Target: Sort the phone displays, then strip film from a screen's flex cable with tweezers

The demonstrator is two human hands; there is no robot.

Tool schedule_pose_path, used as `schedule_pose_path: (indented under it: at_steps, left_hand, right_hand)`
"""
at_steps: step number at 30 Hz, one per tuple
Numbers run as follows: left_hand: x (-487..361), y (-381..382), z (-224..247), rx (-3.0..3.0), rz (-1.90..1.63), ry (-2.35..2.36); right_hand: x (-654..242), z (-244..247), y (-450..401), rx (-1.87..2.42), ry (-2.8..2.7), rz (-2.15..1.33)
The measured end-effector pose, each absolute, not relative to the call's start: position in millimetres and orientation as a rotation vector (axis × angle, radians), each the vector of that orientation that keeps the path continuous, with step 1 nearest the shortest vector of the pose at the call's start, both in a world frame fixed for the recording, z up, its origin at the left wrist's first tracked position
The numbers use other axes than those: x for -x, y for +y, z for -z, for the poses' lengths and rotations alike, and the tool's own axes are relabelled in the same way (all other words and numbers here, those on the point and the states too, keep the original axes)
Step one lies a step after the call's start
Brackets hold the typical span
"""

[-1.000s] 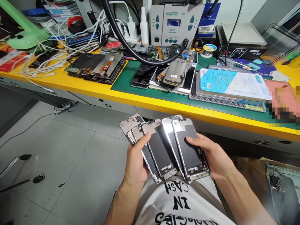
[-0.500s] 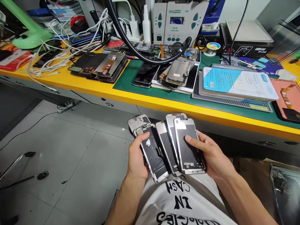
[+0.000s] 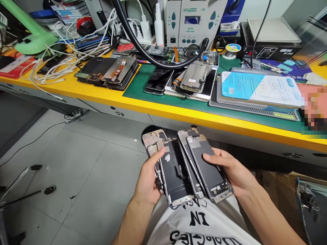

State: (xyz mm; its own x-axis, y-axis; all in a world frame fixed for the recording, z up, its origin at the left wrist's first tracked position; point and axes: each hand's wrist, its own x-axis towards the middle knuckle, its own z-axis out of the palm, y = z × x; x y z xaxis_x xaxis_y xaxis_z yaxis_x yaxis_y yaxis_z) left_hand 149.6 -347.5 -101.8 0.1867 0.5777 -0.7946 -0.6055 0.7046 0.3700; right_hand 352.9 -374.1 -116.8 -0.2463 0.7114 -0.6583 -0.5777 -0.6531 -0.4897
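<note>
Several phone screens are fanned out above my lap, their dark backs and metal frames facing up. My left hand (image 3: 148,178) grips the left group, its thumb on top of a phone screen (image 3: 176,173) that bears a small white scrap. Behind that one, a beige-backed phone screen (image 3: 150,136) sticks out at the upper left. My right hand (image 3: 231,168) is closed on the right-hand phone screen (image 3: 208,166), thumb across its dark back. Another phone screen (image 3: 185,136) lies partly covered beneath it. Most of the fingers are hidden under the screens.
Ahead runs a yellow-edged workbench (image 3: 178,114). It carries a stack of screens (image 3: 112,73), a smaller pile of phone parts (image 3: 192,80), a blue-and-white package (image 3: 263,90) and a grey soldering station (image 3: 194,22). A thick black cable (image 3: 138,42) loops over it. Cartons stand low at right.
The phone screens have shifted in my hands. The right-hand ones now tilt more and sit lower, and the middle screen has slid mostly beneath the others. Both hands have moved slightly right.
</note>
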Motion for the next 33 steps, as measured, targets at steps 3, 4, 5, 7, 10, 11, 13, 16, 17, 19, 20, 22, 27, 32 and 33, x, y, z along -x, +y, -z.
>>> schedule_pose_path:
  at_steps: [3, 4, 5, 7, 10, 11, 13, 16, 17, 19, 20, 22, 27, 32, 33]
  left_hand:
    - [-149, -349, 101, 0.04, -0.806, 1.097]
    - [-149, -349, 102, 0.043, -0.799, 1.095]
    - [-149, -350, 103, 0.045, -0.792, 1.092]
    - [-148, -353, 105, 0.046, -0.797, 1.08]
    - [-147, -356, 107, 0.035, -0.864, 1.049]
    - [-147, -358, 107, 0.034, -0.878, 1.046]
    - [-147, -360, 108, 0.04, -0.865, 1.06]
    - [-148, -362, 108, 0.048, -0.806, 1.102]
    - [-148, -363, 109, 0.046, -0.797, 1.114]
    - [-150, -365, 110, 0.034, -0.8, 1.137]
    - [-152, -365, 110, 0.025, -0.809, 1.146]
    - [-153, -366, 112, 0.007, -0.823, 1.16]
    - [-155, -365, 115, 0.031, -0.785, 1.125]
    - [-153, -363, 117, 0.067, -0.734, 1.12]
    - [-153, -362, 117, 0.064, -0.729, 1.125]
  right_hand:
    - [-351, 117, -373, 1.14, -0.166, -1.991]
    - [-350, 118, -373, 1.143, -0.161, -1.984]
    - [-350, 119, -374, 1.15, -0.157, -1.977]
    - [-349, 121, -375, 1.168, -0.147, -1.97]
    - [-349, 126, -378, 1.184, -0.126, -1.981]
    - [-349, 127, -379, 1.185, -0.121, -1.99]
    - [-350, 128, -381, 1.182, -0.118, -2.001]
    - [-349, 130, -384, 1.181, -0.132, -2.013]
    - [-349, 130, -385, 1.182, -0.142, -2.011]
    - [-348, 131, -387, 1.187, -0.165, -2.001]
    - [-347, 130, -389, 1.191, -0.178, -1.99]
    - [-346, 129, -391, 1.193, -0.206, -1.964]
    - [-345, 126, -395, 1.191, -0.252, -1.87]
    - [-347, 126, -394, 1.176, -0.2, -1.836]
    - [-347, 127, -393, 1.17, -0.185, -1.831]
